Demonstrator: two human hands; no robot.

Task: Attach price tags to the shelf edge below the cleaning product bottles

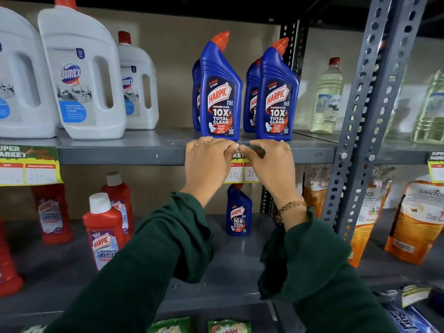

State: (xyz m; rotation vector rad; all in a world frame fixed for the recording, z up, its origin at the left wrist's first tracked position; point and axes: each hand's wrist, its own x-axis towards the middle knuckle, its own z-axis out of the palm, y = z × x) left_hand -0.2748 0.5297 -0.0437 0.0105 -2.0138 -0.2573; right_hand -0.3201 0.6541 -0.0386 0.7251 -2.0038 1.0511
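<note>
Both my hands are up at the shelf edge, directly below the two front blue Harpic bottles. My left hand and right hand meet fingertip to fingertip over the top strip of the price tag, fingers curled and pressed flat onto it rather than spread. The tag hangs from the edge between my hands; only its lower boxes with handwritten figures show, the header is mostly covered. Step in hand, as I judge it: fixing this tag in place, pressing its top band against the metal lip. I cannot tell from here whether the adhesive or clip has taken, since my fingers hide the join. An identical tag already sits under the white Domex jugs to the left, and another tag's corner shows past the upright post on the right, so this bay looks to be the middle one. Next move calls for: smoothing outward along the top strip with both thumbs, keeping the tag level with the edge, then lifting away gently to check that it hangs square and stays centred under the bottles without my knuckles nudging them.
</note>
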